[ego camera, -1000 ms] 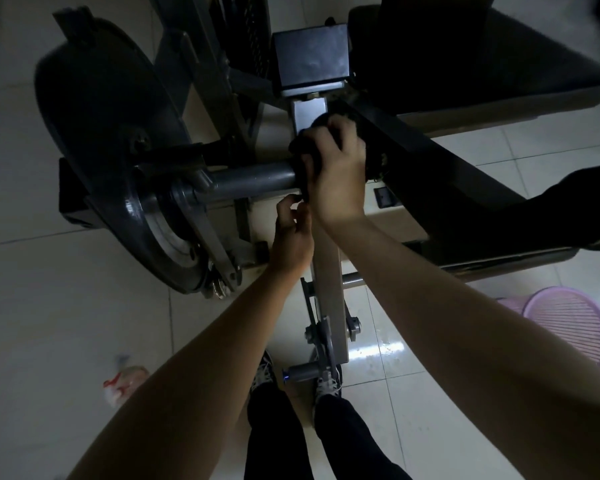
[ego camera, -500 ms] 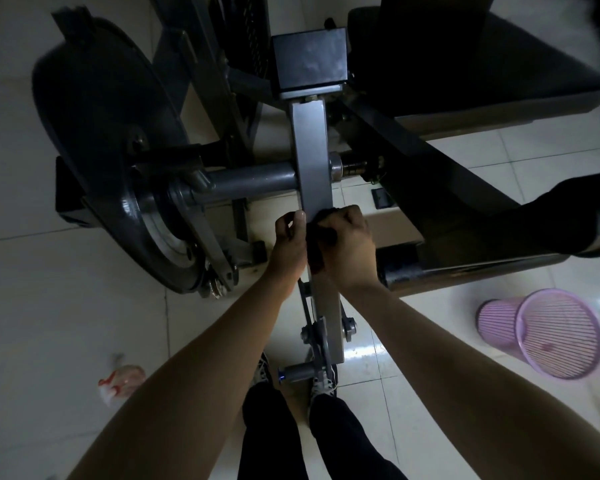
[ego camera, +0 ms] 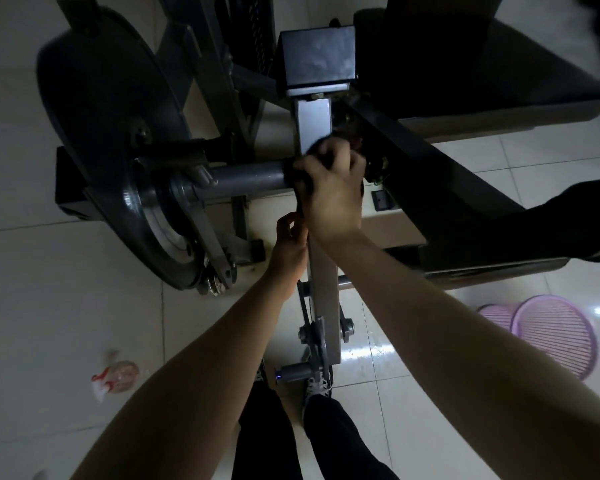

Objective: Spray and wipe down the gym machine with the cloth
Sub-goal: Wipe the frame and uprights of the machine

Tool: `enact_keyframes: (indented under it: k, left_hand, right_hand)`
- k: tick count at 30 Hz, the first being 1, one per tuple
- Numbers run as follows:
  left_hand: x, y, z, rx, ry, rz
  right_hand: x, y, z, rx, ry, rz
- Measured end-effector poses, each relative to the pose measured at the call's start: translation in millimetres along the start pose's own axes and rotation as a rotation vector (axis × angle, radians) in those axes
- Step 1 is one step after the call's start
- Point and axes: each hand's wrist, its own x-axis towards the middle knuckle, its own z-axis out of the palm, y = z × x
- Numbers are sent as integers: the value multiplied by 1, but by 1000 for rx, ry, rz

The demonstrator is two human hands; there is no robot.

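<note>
A grey metal arm (ego camera: 314, 128) of the gym machine runs from a dark block at the top down toward my feet. My right hand (ego camera: 333, 195) grips a dark cloth (ego camera: 293, 174) and presses it on the arm where a grey cross tube (ego camera: 243, 178) meets it. Just below, my left hand (ego camera: 290, 242) has its fingers curled at the arm's left edge, touching the cloth's lower end. The cloth is mostly hidden under my right hand.
A large dark weight plate (ego camera: 115, 140) sits on the tube at the left. A black padded seat (ego camera: 465, 74) is at the upper right. On the tiled floor lie a pink mesh basket (ego camera: 555, 336) at the right and a small plastic bag (ego camera: 116, 374) at the left.
My right hand has slid the cloth back up the grey arm, from beside my left hand to the cross tube joint. My left hand stays near the same spot.
</note>
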Motion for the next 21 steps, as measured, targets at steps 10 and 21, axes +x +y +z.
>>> enact_keyframes:
  k: [10,21]
  left_hand:
    - [0,9,-16,129,29,108]
    - [5,69,-11,125,110,656]
  right_hand:
    - [23,-15,-19,178,207,-35]
    - [25,-17,-28,449,259,46]
